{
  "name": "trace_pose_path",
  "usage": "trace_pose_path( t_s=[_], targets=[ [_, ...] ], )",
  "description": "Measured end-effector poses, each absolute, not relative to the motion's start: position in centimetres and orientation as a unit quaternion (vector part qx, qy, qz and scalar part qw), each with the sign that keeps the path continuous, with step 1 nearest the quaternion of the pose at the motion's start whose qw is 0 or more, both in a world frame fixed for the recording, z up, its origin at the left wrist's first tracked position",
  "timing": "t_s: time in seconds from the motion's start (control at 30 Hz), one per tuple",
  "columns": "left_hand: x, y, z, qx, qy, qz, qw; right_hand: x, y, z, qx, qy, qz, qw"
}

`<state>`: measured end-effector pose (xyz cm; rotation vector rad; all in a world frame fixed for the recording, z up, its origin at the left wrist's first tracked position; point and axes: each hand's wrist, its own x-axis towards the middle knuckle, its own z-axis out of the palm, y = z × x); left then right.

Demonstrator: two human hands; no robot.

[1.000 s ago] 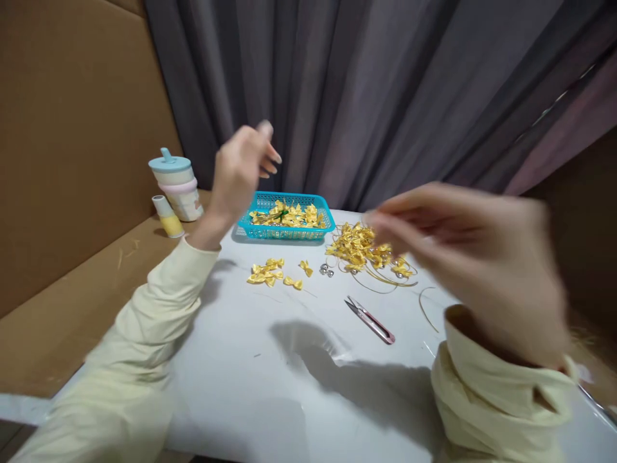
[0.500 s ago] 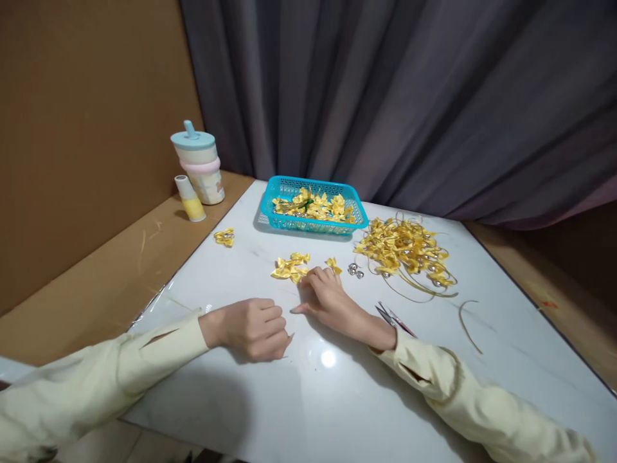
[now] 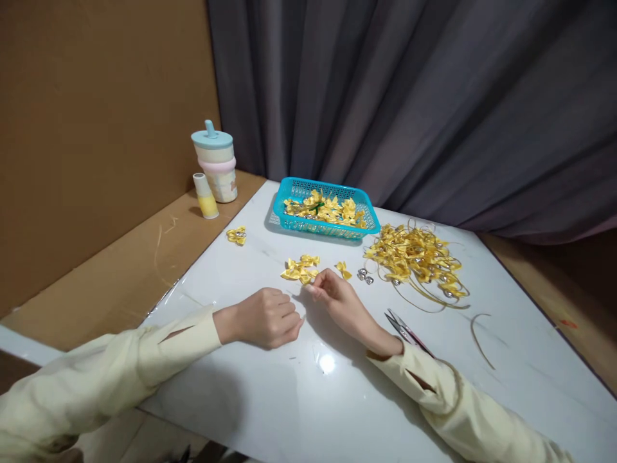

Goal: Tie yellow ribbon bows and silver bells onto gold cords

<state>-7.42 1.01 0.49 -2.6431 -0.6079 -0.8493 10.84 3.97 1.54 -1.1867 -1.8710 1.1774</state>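
Note:
My left hand (image 3: 268, 317) rests on the white table with its fingers curled into a fist; anything inside is hidden. Thumb and forefinger pinched together, my right hand (image 3: 340, 303) is raised just in front of a small group of yellow ribbon bows (image 3: 299, 270). Whatever lies between those fingertips is too small to make out. A single yellow bow (image 3: 343, 270) lies just beyond the right hand. Several small silver bells (image 3: 365, 276) sit beside that bow. Scissors (image 3: 407, 333) lie with blades apart, to the right of my right wrist.
A blue basket (image 3: 328, 228) at the back holds yellow bows. Right of it spreads a heap of yellow bows with bells and cords (image 3: 414, 254). A loose cord (image 3: 477, 341), a small bow bunch (image 3: 236, 236), a lidded cup (image 3: 216, 164) and a yellow bottle (image 3: 206, 199) stand or lie around.
My right hand has drawn back from the single bow, and its thumb and forefinger have come together. The left hand stays closed. The whole view has shifted slightly.

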Motion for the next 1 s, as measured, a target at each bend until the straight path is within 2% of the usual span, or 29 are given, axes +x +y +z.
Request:
trace_pose_path(
  t_s=[0.1,0.23,0.33,0.43,0.57,0.73,0.9,1.0],
  targets=[
    [-7.3,1.1,0.6,-0.906,-0.298,-0.3,0.028,11.3,4.3,2.8,-0.434,-0.653,0.52,0.338],
    [-6.3,1.1,1.8,-0.827,-0.391,-0.343,-0.214,11.7,3.8,4.5,-0.413,-0.64,0.531,0.372],
    [-4.7,0.8,3.5,-0.743,-0.384,-0.349,-0.422,12.0,2.9,5.6,-0.395,-0.69,0.449,0.408],
    [-2.6,0.5,5.2,-0.654,-0.356,-0.369,-0.556,12.7,1.7,6.4,-0.402,-0.76,0.261,0.438],
    [-0.2,0.0,6.7,-0.555,-0.325,-0.43,-0.633,13.9,0.4,7.0,-0.401,-0.787,0.041,0.466],
    [2.1,-0.1,7.3,-0.495,-0.303,-0.445,-0.681,15.6,-0.7,6.7,-0.394,-0.778,-0.026,0.488],
    [3.9,0.4,7.7,-0.572,-0.344,-0.421,-0.615,18.7,-1.9,6.4,-0.4,-0.796,-0.048,0.452],
    [4.6,1.0,7.8,-0.626,-0.37,-0.374,-0.576,21.6,-2.3,6.9,-0.393,-0.81,-0.119,0.418]
  ],
)
